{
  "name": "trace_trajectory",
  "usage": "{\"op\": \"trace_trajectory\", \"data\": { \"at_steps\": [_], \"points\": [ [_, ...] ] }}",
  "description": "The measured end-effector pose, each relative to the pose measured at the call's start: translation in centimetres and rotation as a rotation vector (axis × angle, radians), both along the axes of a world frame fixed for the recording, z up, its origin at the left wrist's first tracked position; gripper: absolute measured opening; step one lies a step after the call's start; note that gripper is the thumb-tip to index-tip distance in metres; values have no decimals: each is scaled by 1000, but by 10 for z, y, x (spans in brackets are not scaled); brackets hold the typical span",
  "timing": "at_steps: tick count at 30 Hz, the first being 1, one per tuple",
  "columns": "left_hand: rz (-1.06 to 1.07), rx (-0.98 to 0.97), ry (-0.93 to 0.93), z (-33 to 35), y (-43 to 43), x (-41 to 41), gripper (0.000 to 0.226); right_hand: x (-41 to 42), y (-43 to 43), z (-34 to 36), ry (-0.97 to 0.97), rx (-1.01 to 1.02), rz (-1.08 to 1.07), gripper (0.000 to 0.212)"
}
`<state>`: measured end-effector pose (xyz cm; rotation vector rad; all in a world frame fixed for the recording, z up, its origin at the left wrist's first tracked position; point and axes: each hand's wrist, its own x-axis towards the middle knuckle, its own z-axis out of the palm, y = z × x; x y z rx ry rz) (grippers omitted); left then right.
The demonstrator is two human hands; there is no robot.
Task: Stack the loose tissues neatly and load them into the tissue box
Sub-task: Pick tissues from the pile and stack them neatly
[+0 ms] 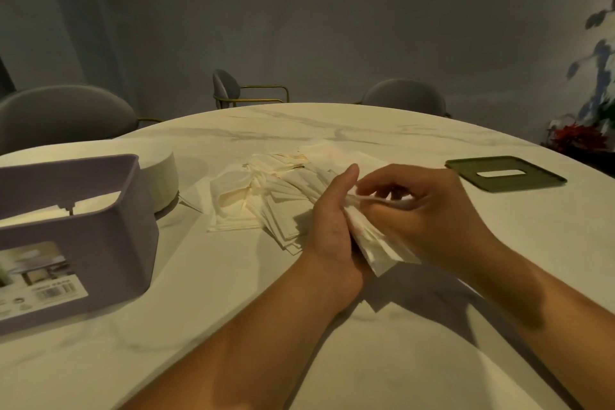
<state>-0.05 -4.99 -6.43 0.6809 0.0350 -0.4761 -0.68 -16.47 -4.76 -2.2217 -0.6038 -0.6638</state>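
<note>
Left hand (332,226) holds a small stack (377,248) of folded tissues against its palm, its fingers hidden behind the paper. Right hand (419,210) pinches the stack's upper edge. Loose tissues (266,196) lie fanned on the surface (233,309) just beyond the hands. The tissue box (109,243) stands open-topped at far left, well apart, and its lid (535,176) lies at right.

Likely risks: the stack splays at its lower end, so sheets may slide out, and a sideways tug at the pinch could skew the layers.

Bare surface lies between the hands and the box. The box's rim walls could catch a crooked stack.
</note>
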Motion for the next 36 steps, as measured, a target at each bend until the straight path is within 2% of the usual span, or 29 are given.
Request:
{"op": "trace_trajectory", "data": {
  "at_steps": [2, 4, 6, 8, 10, 12, 16, 24, 28, 33, 36],
  "points": [
    [43, -16, 15, 1, 1, 1, 45, 0, 0, -1, 81, -39, 75, 22],
    [111, -18, 13, 3, 4, 2, 45, 0, -2, -1, 123, 54, 102, 13],
    [181, -28, 4, 8, 7, 3, 41, 5, -7, -2, 107, 187, 67, 15],
    [270, -50, 15, 11, 16, 8, 35, 13, -14, -5, 133, 213, -25, 11],
    [349, -77, 22, 13, 27, 15, 36, 22, -22, -14, 259, 114, -98, 11],
    [410, -99, 27, 14, 38, 21, 38, 30, -28, -23, 349, -74, -152, 11],
    [489, -120, 71, 17, 53, 27, 39, 32, -26, -27, 420, -346, -102, 24],
    [514, -89, 82, 15, 58, 27, 39, 24, -12, -26, 390, -560, -30, 48],
    [514, -90, 82, 15, 57, 27, 38, 24, -14, -26, 334, -413, -75, 48],
    [506, -55, 57, 17, 55, 26, 30, 25, -19, -21, 147, 2, -197, 29],
    [466, -43, 45, 18, 53, 24, 33, 26, -19, -18, 108, 141, -232, 24]
  ]
}}
